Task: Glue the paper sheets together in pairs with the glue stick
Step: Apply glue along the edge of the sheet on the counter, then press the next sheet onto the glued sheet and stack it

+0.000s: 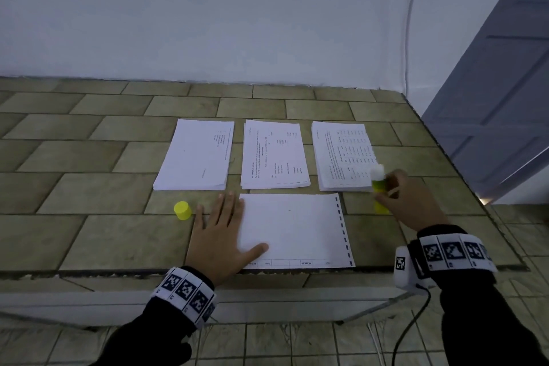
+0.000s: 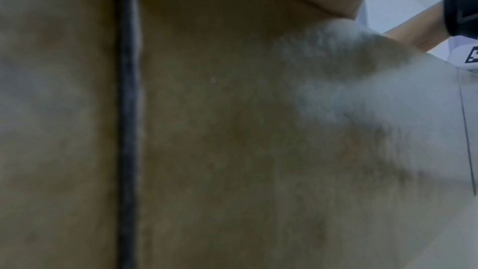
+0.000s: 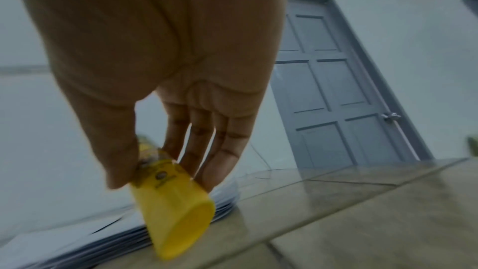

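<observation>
A: What do I get from the wrist views that the head view lacks?

B: The right wrist view shows my right hand (image 3: 155,64) with thumb and fingers (image 3: 227,150) pinched round the glue stick (image 3: 173,208), its yellow base toward the lens, beside the right stack's edge; also a grey door (image 3: 333,89). The left wrist view is mostly blurred counter (image 2: 207,150).

A: And the head view?

B: My left hand (image 1: 219,235) lies flat, fingers spread, on the near sheet (image 1: 297,232), at its left edge. I count three stacks (image 1: 274,154) in a far row, one single sheet, one cap (image 1: 182,210) standing left of my left hand, one stick held over the right stack's near corner.
</observation>
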`<state>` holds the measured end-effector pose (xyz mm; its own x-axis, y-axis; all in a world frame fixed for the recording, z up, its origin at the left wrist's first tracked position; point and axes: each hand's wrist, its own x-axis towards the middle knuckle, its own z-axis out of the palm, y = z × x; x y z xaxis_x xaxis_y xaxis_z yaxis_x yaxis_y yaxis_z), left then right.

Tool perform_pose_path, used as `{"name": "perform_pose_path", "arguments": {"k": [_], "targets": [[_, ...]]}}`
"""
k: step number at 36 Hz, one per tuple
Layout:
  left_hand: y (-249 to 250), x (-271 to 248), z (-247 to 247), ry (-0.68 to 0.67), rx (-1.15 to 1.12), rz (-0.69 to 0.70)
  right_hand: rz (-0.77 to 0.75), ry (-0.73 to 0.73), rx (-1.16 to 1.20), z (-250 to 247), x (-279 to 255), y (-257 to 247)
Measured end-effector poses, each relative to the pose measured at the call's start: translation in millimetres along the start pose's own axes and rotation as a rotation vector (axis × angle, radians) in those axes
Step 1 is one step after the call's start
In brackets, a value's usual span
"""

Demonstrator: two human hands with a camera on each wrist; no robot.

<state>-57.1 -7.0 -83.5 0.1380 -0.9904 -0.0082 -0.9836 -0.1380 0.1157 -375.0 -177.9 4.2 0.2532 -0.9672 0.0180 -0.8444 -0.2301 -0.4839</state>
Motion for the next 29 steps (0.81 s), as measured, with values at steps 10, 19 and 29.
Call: {"name": "perform_pose_path", "arguments": {"k": [10, 19, 29], "targets": [[-1.6, 0.4, 3.2, 0.005, 0.020, 0.011, 0.227, 0.112, 0.077, -3.7, 8.4, 20.1], [-1.2, -0.3, 1.1, -0.005, 0.009, 0.012, 0.285, 0.166, 0.136, -1.9, 3.5, 18.9], [-1.1, -0.9, -0.5, -0.039, -0.009, 0.006, 0.119, -0.156, -0.036, 17.2, -12.9, -35.1]]}}
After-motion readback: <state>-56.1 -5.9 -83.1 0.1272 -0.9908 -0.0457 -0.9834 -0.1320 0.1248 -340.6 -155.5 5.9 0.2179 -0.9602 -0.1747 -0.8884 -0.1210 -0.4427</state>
